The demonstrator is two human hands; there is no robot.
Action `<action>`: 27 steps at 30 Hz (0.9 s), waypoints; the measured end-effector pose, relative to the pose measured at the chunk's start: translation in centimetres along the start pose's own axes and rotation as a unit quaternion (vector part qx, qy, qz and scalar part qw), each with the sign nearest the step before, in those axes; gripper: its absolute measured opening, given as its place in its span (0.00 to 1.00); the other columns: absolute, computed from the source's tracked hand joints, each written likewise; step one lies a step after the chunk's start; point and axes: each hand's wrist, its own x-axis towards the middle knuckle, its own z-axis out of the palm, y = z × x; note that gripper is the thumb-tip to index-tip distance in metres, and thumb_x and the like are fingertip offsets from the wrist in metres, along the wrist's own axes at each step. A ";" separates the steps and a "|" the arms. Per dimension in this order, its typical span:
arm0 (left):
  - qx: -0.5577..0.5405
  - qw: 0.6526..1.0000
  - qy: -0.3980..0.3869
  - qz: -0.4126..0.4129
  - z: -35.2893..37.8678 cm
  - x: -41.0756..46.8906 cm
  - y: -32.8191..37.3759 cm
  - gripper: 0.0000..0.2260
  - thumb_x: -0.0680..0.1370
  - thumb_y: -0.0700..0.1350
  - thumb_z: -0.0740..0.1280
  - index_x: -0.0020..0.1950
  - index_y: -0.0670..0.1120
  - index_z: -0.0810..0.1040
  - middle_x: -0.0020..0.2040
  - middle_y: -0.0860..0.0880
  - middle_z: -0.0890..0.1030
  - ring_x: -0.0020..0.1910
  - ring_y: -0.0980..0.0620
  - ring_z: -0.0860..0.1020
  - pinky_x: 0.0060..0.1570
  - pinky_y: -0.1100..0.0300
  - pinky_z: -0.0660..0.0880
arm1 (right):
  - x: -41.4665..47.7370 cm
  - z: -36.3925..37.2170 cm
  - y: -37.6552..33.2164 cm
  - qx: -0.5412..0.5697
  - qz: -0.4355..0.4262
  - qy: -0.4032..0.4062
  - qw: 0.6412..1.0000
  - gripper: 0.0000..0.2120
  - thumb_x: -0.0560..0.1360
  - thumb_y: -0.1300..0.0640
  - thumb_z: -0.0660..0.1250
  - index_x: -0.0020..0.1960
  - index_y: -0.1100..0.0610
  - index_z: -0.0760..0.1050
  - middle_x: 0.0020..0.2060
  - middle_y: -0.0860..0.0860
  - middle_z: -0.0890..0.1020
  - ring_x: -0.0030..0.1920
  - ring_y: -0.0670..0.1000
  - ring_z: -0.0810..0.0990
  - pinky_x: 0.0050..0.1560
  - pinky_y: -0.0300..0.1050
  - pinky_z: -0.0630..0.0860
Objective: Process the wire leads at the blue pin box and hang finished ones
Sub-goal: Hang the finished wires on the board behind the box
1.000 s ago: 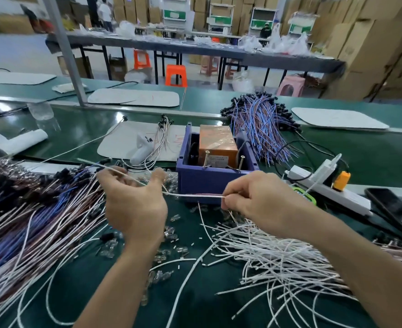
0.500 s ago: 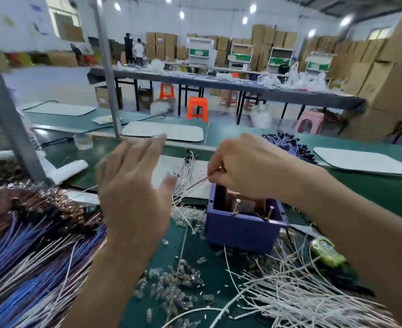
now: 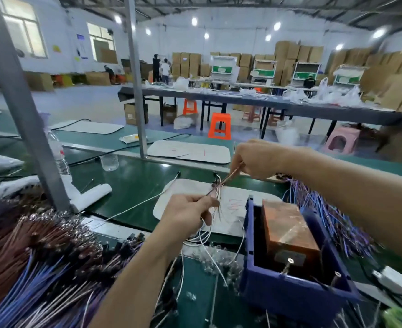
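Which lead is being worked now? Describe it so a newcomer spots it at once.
Start at the blue pin box, lower right. Up and left of it, above the white mat, the left hand and the right hand pinch a thin brownish lead between them. Unlike the heaped bundles and loose white wires, it alone is stretched straight in the air.

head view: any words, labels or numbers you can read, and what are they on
None is readable.
Red handwriting on the white mat by the blue pin box: blurred.
Label on the brown block in that box: too small.
Water bottle label, wall posters: blurred.
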 end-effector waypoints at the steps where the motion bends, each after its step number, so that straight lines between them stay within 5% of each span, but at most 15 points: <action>1: -0.022 0.999 -0.023 -0.030 0.4 0.8 -0.5 0.14 0.85 0.43 0.63 0.48 0.45 0.88 0.29 0.48 0.80 0.22 0.55 0.65 0.24 0.65 0.59 | 1.4 0.4 0.9 -0.041 0.004 -0.012 0.999 0.18 0.80 0.62 0.64 0.53 0.42 0.86 0.46 0.42 0.84 0.51 0.50 0.79 0.57 0.49 0.78; 8: -0.031 0.991 -0.035 -0.124 5.3 6.1 -3.8 0.09 0.82 0.38 0.64 0.46 0.38 0.83 0.32 0.42 0.84 0.25 0.50 0.78 0.26 0.62 0.75 | 10.0 5.3 4.6 -0.156 -0.013 -0.076 0.985 0.15 0.76 0.65 0.67 0.55 0.48 0.83 0.58 0.53 0.79 0.59 0.58 0.79 0.61 0.57 0.78; 10: -0.024 0.994 0.000 -0.110 6.6 7.7 -4.4 0.07 0.81 0.40 0.66 0.48 0.39 0.82 0.37 0.43 0.85 0.33 0.46 0.83 0.36 0.55 0.81 | 11.9 6.2 5.0 -0.160 -0.022 -0.059 0.985 0.23 0.78 0.68 0.61 0.66 0.48 0.79 0.64 0.53 0.78 0.66 0.57 0.77 0.66 0.55 0.75; 13: 0.205 0.978 0.041 -0.020 7.1 8.4 -4.6 0.15 0.79 0.49 0.69 0.64 0.45 0.79 0.56 0.46 0.85 0.52 0.44 0.83 0.59 0.52 0.79 | 13.3 6.4 4.6 -0.141 -0.005 -0.064 0.988 0.25 0.80 0.64 0.58 0.74 0.48 0.72 0.73 0.53 0.74 0.73 0.57 0.71 0.73 0.55 0.68; 16: 0.336 0.939 0.058 0.057 6.3 6.8 -4.2 0.23 0.80 0.48 0.69 0.75 0.53 0.73 0.65 0.49 0.82 0.60 0.46 0.82 0.62 0.53 0.76 | 12.0 6.2 3.0 -0.144 -0.015 -0.112 0.983 0.22 0.80 0.59 0.62 0.73 0.47 0.74 0.69 0.51 0.78 0.70 0.58 0.72 0.68 0.50 0.71; 19: 0.348 0.934 0.036 0.072 5.2 4.0 -4.3 0.15 0.79 0.46 0.66 0.64 0.55 0.83 0.59 0.55 0.86 0.56 0.52 0.83 0.62 0.56 0.78 | 8.8 5.2 0.9 -0.117 -0.009 -0.161 0.980 0.23 0.79 0.58 0.63 0.72 0.46 0.75 0.65 0.50 0.81 0.65 0.57 0.74 0.66 0.50 0.74; 22: 0.356 0.933 0.034 0.049 3.5 1.0 -4.2 0.12 0.78 0.46 0.66 0.55 0.57 0.86 0.51 0.58 0.86 0.48 0.54 0.83 0.51 0.60 0.79 | 4.5 3.3 -2.0 -0.077 -0.020 -0.150 0.985 0.20 0.78 0.58 0.64 0.68 0.46 0.79 0.61 0.47 0.83 0.56 0.52 0.74 0.64 0.50 0.75; 27: 0.402 0.912 0.080 0.020 -0.4 -3.8 -4.4 0.11 0.74 0.47 0.66 0.47 0.59 0.87 0.46 0.55 0.86 0.48 0.48 0.83 0.49 0.56 0.80 | -2.4 2.2 -9.5 -0.016 -0.047 -0.091 0.995 0.14 0.78 0.58 0.64 0.57 0.46 0.84 0.42 0.41 0.81 0.47 0.50 0.76 0.48 0.41 0.71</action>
